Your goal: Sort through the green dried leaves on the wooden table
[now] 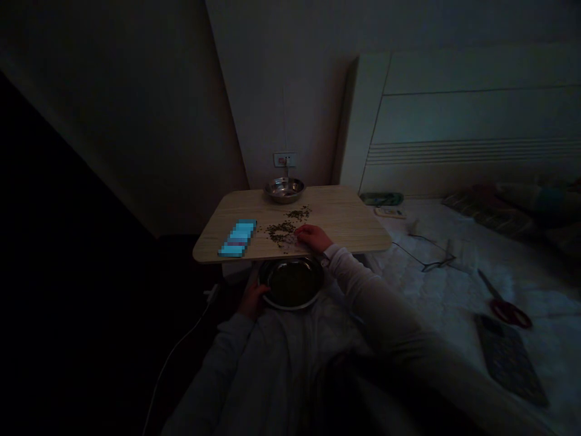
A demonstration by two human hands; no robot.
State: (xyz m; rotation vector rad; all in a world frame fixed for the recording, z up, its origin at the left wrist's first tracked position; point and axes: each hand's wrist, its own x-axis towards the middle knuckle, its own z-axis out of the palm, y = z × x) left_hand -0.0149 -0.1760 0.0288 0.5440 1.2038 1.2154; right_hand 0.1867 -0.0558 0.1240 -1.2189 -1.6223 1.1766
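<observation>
My left hand [252, 300] grips the left rim of a wide metal basin [290, 307], which sits at my lap below the table's front edge. Dark contents cover its bottom, too dim to name. Over the small wooden table [349, 224], my right hand [315, 238] has its fingers drawn together at the edge of a scatter of small greenish seeds or beans [279, 232]. What those fingers pinch, if anything, is hidden. A second loose patch of the same bits [299, 213] lies farther back. Behind it stands a shiny metal bowl [285, 191].
A lit phone [238, 238] lies at the table's left. On the bed to the right are scissors [509, 312], a dark patterned phone-shaped object [511, 358], glasses [439, 263] and a pale remote [389, 212]. A white cable [175, 347] runs down at left. The room is dim.
</observation>
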